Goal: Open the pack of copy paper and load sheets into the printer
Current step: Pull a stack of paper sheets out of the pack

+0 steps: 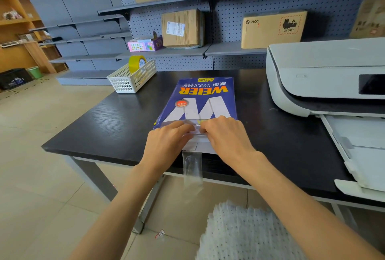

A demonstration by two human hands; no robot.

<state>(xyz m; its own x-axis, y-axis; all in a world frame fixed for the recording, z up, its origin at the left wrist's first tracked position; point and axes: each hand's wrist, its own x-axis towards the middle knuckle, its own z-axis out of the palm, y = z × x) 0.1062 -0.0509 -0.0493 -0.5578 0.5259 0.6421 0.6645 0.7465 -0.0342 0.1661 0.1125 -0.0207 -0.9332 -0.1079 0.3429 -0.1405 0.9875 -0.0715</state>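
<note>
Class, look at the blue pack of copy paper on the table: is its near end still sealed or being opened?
Being opened. On the pack of copy paper, both hands, left hand and right hand, grip the near-end wrapper, and a loose clear tape strip hangs below.

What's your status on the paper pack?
Both hands, left hand and right hand, pinching wrapper at paper pack near end. Tape strip dangling. Printer tray open.

Bright even light, sharp, edges bowed

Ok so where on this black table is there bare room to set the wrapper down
Bare black table lies left of the blue pack of copy paper, in front of the white mesh basket. A narrower strip runs between the pack and the grey printer. Right of that, the printer's white paper tray crowds the edge.
</note>
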